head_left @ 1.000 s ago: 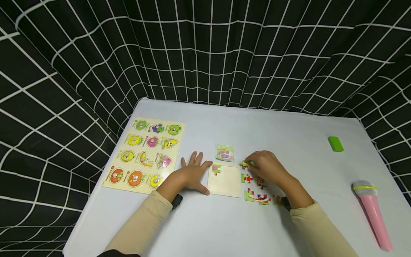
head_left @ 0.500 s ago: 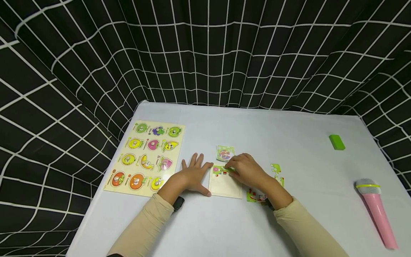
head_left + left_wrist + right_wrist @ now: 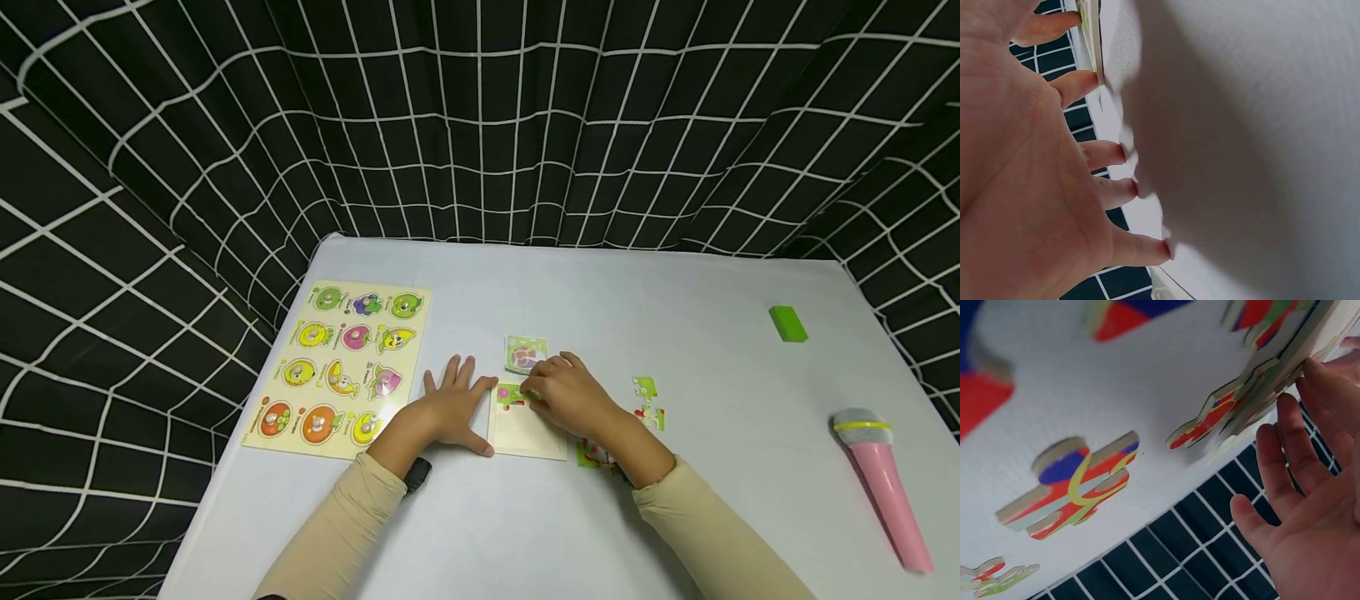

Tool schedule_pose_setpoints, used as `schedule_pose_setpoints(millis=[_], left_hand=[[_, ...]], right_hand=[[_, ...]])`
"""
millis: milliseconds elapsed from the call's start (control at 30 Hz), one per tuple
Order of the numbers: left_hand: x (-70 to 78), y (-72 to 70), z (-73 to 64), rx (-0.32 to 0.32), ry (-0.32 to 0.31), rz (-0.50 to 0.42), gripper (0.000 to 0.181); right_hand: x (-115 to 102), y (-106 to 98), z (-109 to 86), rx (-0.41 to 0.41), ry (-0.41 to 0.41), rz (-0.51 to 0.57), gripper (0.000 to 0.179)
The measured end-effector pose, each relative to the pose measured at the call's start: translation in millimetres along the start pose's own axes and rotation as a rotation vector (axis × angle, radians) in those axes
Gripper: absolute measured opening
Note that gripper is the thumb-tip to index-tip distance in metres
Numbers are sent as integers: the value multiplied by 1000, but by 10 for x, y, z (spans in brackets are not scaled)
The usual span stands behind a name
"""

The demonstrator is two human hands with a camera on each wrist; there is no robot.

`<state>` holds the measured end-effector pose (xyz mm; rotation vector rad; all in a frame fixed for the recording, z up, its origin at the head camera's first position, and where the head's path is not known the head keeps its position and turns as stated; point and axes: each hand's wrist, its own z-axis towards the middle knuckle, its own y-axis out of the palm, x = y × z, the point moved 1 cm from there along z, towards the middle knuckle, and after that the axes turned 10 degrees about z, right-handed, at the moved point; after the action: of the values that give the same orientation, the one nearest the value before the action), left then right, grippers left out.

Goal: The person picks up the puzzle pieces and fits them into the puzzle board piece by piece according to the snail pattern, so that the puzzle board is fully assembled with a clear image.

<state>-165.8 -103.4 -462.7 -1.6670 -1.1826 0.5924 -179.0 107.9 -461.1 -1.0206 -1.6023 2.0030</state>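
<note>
The left hand (image 3: pixel 450 415) lies spread on the white surface (image 3: pixel 720 333), thumb and forefinger touching the left edge of a shallow square tray (image 3: pixel 525 440). The right hand (image 3: pixel 572 398) is over the tray's upper part with its fingers bent, pinching a puzzle piece (image 3: pixel 528 399) that they mostly hide; whether it sits fully flat cannot be told. Just left of it, in the tray's upper left corner, is a piece with a pink flower (image 3: pixel 506 395). A small picture card (image 3: pixel 525 353) lies just beyond the tray. To the tray's right lie loose pieces (image 3: pixel 651 417), partly hidden by the right forearm; the right wrist view shows red, blue and yellow on them. A board of fruit shapes (image 3: pixel 348 333) lies left of the left hand. Well apart on the far right are a green block (image 3: pixel 788 323) and, nearer the person, a pink microphone (image 3: pixel 887 496). Beige sleeves (image 3: pixel 333 523) cover both forearms. Behind hangs a black cloth (image 3: pixel 480 142) with a white grid.
</note>
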Motion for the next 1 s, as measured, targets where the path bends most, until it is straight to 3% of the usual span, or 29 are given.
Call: schedule_pose_setpoints(millis=[200,367,467,700,867,1000], left_hand=[[9,-3,30,5,14,2,107],[28,-1,41,8,25,0,107],[42,4,43,16,34,-13,106],[-11,43,-7,23,18,-25,107],[-24,51,-32,31,15,-33,107],[-3,26,-37,41,31,-48,106]], right_hand=[[9,-55,-16,-27,38,32,22],[74,-164,-102,-101,87,164,27],[178,-233,-208,-87,124,212,28],[537,-393,-539,27,217,131,30],[789,-499,-822,48,318,74,28],[923,-532,-993,45,348,49,28]])
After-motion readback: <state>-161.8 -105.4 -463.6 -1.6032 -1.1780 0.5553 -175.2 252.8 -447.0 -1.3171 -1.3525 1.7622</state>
